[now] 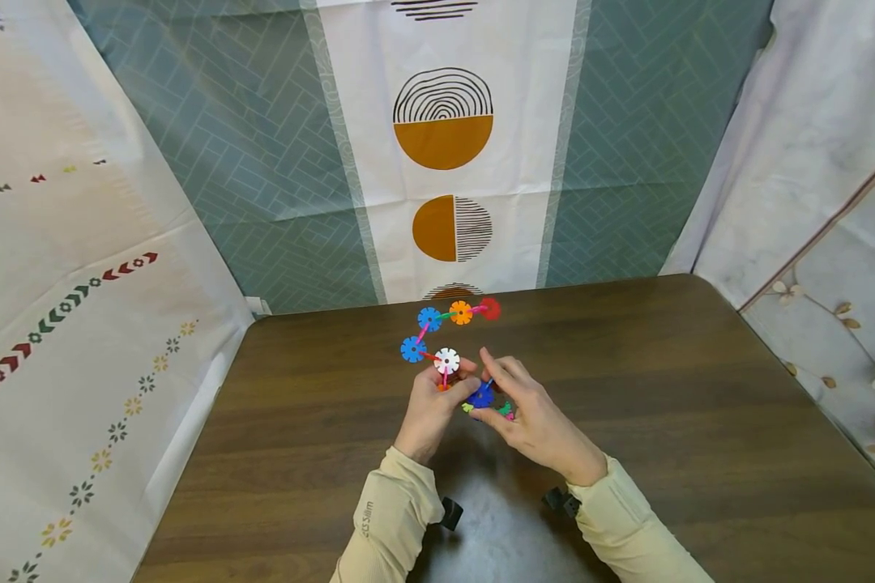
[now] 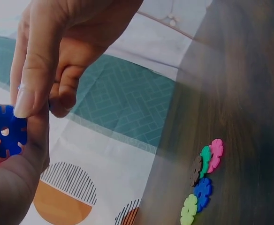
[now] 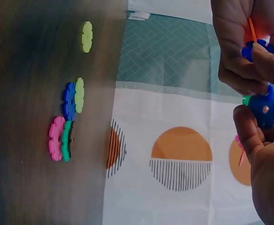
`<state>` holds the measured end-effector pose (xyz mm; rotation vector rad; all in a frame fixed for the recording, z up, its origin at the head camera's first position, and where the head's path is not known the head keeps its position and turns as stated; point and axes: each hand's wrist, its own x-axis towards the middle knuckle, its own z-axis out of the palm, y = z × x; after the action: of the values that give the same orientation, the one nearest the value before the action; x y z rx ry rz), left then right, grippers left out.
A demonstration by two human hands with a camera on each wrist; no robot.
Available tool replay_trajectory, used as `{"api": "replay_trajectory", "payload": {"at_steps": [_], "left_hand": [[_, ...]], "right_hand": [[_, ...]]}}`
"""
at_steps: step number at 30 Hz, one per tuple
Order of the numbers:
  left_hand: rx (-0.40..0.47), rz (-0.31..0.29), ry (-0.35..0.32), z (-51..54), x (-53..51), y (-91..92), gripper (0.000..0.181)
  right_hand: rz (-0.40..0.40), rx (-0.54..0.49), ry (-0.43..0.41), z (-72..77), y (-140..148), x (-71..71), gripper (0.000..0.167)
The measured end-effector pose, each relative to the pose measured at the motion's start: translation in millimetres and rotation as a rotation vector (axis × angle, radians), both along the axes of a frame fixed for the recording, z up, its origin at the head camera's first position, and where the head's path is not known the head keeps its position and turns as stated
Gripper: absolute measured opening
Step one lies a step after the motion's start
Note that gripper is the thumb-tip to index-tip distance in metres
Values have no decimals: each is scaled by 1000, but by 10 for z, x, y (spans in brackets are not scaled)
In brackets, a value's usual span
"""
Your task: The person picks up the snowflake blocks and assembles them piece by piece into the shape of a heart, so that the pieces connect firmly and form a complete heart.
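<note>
My left hand [image 1: 430, 405] pinches a dark blue notched disc [image 2: 5, 131] with an orange stick [image 3: 253, 30] in it. From this hand a chain of discs and sticks extends away: a white disc [image 1: 447, 360], two lighter blue discs [image 1: 412, 350], an orange disc [image 1: 461, 312] and a red disc [image 1: 490, 308]. My right hand [image 1: 539, 413] holds another blue disc [image 3: 266, 110] between thumb and fingers, close beside the left hand. In the left wrist view the right hand's fingers hide most of that second disc.
Loose flower-shaped discs lie on the brown table [image 1: 299, 453] below the hands: pink [image 3: 57, 138], green [image 3: 66, 140], brown [image 2: 196, 171], blue [image 2: 203, 194] and yellow-green [image 3: 87, 37]. Patterned cloths [image 1: 262, 146] hang behind the table and at both sides.
</note>
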<state>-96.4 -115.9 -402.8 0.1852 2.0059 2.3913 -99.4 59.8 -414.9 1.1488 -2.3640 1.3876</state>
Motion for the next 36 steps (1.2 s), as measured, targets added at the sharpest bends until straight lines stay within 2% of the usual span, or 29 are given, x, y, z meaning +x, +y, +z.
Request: {"api": "replay_trajectory", "payload": {"at_steps": [4, 9, 12, 17, 21, 23, 26, 31, 34, 36], "left_hand": [[0, 2, 14, 7, 4, -3, 20], [10, 4, 10, 17, 10, -16, 24], [-2, 6, 17, 19, 8, -25, 24], [-25, 3, 30, 15, 6, -53, 23], [-9, -19, 24, 22, 11, -75, 24], [20, -46, 16, 28, 10, -76, 28], [73, -91, -11, 34, 7, -70, 37], [129, -125, -36, 26, 6, -74, 54], [131, -133, -27, 18, 8, -86, 58], [125, -133, -24, 14, 12, -96, 57]], "right_hand": [[6, 5, 20, 5, -3, 2, 86], [-1, -5, 50, 13, -5, -13, 92], [-26, -18, 36, 14, -9, -18, 93], [-77, -33, -42, 1, 5, -7, 78], [-86, -53, -33, -15, 22, -13, 67], [-79, -58, -9, -23, 25, -21, 69], [-64, -54, 33, -35, 23, -30, 80], [-50, -43, 123, -39, 3, -39, 93], [-51, -34, 140, -34, 1, -49, 93], [-46, -23, 105, -25, 14, -51, 91]]}}
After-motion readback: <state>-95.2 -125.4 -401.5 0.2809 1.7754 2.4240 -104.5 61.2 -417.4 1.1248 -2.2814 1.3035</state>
